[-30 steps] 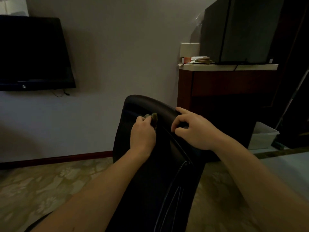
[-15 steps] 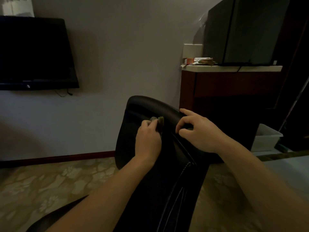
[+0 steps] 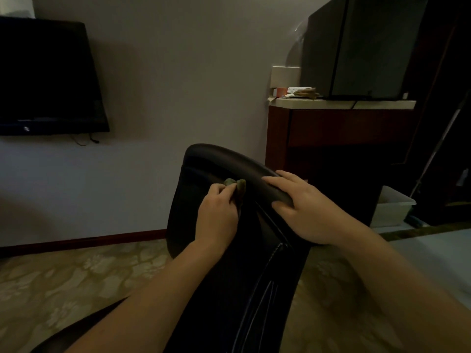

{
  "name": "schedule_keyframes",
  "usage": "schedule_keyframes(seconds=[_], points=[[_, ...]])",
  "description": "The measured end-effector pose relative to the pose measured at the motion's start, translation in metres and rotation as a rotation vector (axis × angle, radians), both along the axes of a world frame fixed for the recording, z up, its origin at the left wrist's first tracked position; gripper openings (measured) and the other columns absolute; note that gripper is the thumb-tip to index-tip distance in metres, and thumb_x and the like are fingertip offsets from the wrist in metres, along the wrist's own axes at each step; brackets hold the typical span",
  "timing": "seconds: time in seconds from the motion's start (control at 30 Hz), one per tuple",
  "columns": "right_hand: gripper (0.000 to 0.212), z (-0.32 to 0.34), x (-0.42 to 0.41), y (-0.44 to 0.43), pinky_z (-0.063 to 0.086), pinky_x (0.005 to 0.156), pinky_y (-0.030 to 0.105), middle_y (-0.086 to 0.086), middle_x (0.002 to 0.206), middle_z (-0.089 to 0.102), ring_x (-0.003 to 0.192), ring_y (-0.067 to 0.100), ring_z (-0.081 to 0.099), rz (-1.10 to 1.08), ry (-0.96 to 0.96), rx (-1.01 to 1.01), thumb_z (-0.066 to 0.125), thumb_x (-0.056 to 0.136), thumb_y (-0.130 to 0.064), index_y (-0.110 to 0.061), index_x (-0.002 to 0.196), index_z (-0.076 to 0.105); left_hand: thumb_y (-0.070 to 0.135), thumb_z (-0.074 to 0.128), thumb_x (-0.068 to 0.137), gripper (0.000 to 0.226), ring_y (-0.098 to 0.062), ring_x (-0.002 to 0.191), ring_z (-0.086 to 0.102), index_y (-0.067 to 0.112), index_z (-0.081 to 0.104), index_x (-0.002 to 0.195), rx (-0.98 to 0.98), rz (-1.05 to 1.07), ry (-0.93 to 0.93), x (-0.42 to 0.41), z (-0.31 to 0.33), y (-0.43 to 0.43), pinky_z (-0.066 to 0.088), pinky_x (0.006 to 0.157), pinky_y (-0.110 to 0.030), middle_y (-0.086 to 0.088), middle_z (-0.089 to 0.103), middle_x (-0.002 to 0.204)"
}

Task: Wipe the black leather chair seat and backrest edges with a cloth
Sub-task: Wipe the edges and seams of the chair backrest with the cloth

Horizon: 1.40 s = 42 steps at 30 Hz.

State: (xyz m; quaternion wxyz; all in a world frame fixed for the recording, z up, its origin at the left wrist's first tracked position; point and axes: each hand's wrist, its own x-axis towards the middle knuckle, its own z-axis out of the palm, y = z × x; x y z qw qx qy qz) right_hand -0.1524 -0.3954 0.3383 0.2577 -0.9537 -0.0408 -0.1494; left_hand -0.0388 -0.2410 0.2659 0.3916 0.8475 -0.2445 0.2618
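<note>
The black leather chair [image 3: 211, 164] stands in front of me with its curved backrest top at mid-frame. My left hand [image 3: 216, 217] grips a small greenish cloth [image 3: 237, 186] and holds it against the inner face of the backrest, just under the top edge. My right hand [image 3: 303, 207] grips the backrest's top edge to the right of the cloth, fingers over the rim and thumb below it. The seat is mostly hidden by my forearms.
A dark wooden cabinet [image 3: 331, 128] with a black box on its pale top stands close behind the chair on the right. A white plastic bin [image 3: 392, 207] sits on the floor beside it. A television [image 3: 46, 77] hangs on the left wall. Patterned carpet [image 3: 76, 276] spreads to the left.
My right hand has gone from a loose touch to gripping over the backrest's top edge. My left hand with the cloth stays at about the same place on the backrest.
</note>
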Motion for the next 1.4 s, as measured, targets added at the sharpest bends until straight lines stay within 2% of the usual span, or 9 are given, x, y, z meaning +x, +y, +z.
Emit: schedule_keyframes(seconds=[0.1,0.23,0.4,0.63,0.8,1.0,1.23,1.33,1.4], points=[[0.037,0.000,-0.001,0.001,0.027,0.098,0.015,-0.017,0.152,0.023,0.133,0.009,0.031,0.002,-0.014,0.006,0.047,0.100,-0.024,-0.036,0.134,0.052,0.018,0.048,0.103,0.036,-0.005,0.089,0.051,0.015,0.055,0.138,0.023,-0.091,-0.034,-0.008,-0.003,0.008,0.039,0.075,-0.011,0.002,0.053,0.120],[0.027,-0.001,-0.002,0.001,0.029,0.090,0.010,-0.018,0.150,0.024,0.119,0.001,0.030,0.031,-0.002,0.020,0.048,0.100,-0.023,-0.036,0.119,0.061,0.020,0.046,0.103,0.037,-0.010,0.090,0.054,0.017,0.053,0.140,0.079,-0.110,-0.012,0.004,0.000,0.018,0.045,0.078,-0.018,0.001,0.053,0.122],[0.024,-0.002,-0.001,0.001,0.032,0.097,0.017,-0.018,0.150,0.023,0.130,0.010,0.035,0.028,0.001,0.034,0.048,0.100,-0.022,-0.036,0.112,0.064,0.021,0.044,0.104,0.036,-0.007,0.082,0.053,0.017,0.054,0.138,0.046,-0.028,0.033,0.002,0.006,0.005,0.044,0.074,-0.018,0.003,0.050,0.114],[0.025,-0.003,0.000,0.004,0.028,0.096,0.015,-0.016,0.149,0.027,0.126,0.006,0.034,-0.003,-0.045,0.025,0.048,0.099,-0.023,-0.035,0.115,0.063,0.025,0.048,0.102,0.033,-0.002,0.074,0.048,0.018,0.057,0.133,0.171,-0.134,-0.112,-0.010,-0.002,0.017,0.039,0.067,-0.013,0.002,0.053,0.119],[0.027,-0.008,-0.003,0.001,0.027,0.079,0.000,-0.023,0.137,0.031,0.118,-0.001,0.034,0.010,-0.072,0.079,0.048,0.099,-0.021,-0.035,0.117,0.063,0.022,0.046,0.103,0.035,-0.007,0.081,0.053,0.019,0.055,0.137,0.092,-0.069,-0.003,-0.007,0.005,0.013,0.042,0.070,-0.014,0.003,0.052,0.113],[0.031,-0.011,-0.006,-0.004,0.028,0.084,0.003,-0.020,0.149,0.027,0.125,-0.002,0.030,0.034,-0.058,0.142,0.046,0.102,-0.025,-0.038,0.125,0.060,0.020,0.049,0.102,0.029,-0.004,0.074,0.052,0.015,0.061,0.128,0.063,-0.106,-0.077,-0.032,-0.003,0.003,0.047,0.069,-0.017,0.009,0.047,0.105],[0.033,-0.013,-0.006,-0.005,0.029,0.083,0.003,-0.020,0.150,0.026,0.124,-0.002,0.028,0.035,-0.049,0.148,0.045,0.102,-0.024,-0.037,0.128,0.060,0.023,0.049,0.102,0.034,-0.006,0.082,0.055,0.020,0.057,0.135,0.125,-0.111,-0.061,-0.023,-0.001,0.014,0.047,0.073,-0.016,0.003,0.055,0.118],[0.032,-0.013,-0.006,-0.005,0.029,0.080,0.001,-0.023,0.147,0.027,0.123,-0.003,0.030,0.038,-0.049,0.143,0.045,0.102,-0.024,-0.039,0.126,0.061,0.023,0.047,0.103,0.031,-0.004,0.078,0.053,0.021,0.060,0.130,0.115,-0.048,0.012,-0.014,0.007,0.012,0.042,0.068,-0.013,0.004,0.054,0.112],[0.032,-0.014,-0.006,-0.005,0.030,0.086,0.003,-0.022,0.147,0.028,0.125,-0.001,0.033,0.038,-0.058,0.152,0.046,0.102,-0.024,-0.038,0.124,0.062,0.023,0.047,0.102,0.026,-0.004,0.075,0.053,0.020,0.063,0.123,0.111,-0.038,-0.003,-0.017,0.008,0.009,0.044,0.067,-0.014,0.006,0.052,0.105]])
